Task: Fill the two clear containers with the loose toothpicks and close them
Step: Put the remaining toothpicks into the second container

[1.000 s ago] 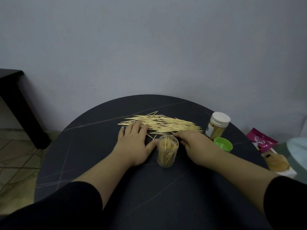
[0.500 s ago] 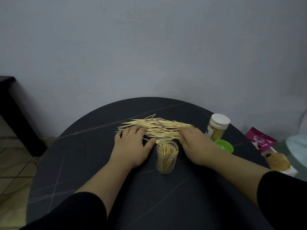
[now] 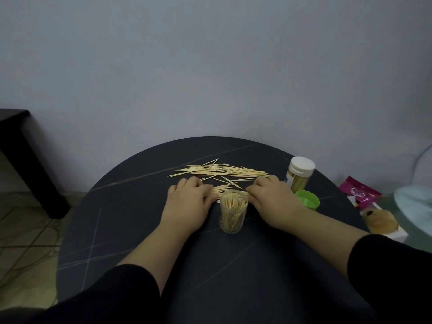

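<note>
Grip: left hand (image 3: 187, 203) and right hand (image 3: 273, 201), knuckles up, fingers curled down, tips closing on the two ends of a small bundle of toothpicks (image 3: 225, 189) lying on the desk.
Open container: clear cylindrical plastic container (image 3: 232, 213) – upright between the wrists, just in front of the bundle, packed with toothpicks standing on end.
Closed container: clear jar with a white lid (image 3: 300, 175), toothpicks inside, far right.
Lid: round green lid (image 3: 307, 200) beside that jar.
Loose pile: pale wooden toothpicks (image 3: 219, 171) behind the hands – long axes mostly left to right.
Surface: round dark veined desk (image 3: 140, 230).
Room: grey wall, tiled floor.
</note>
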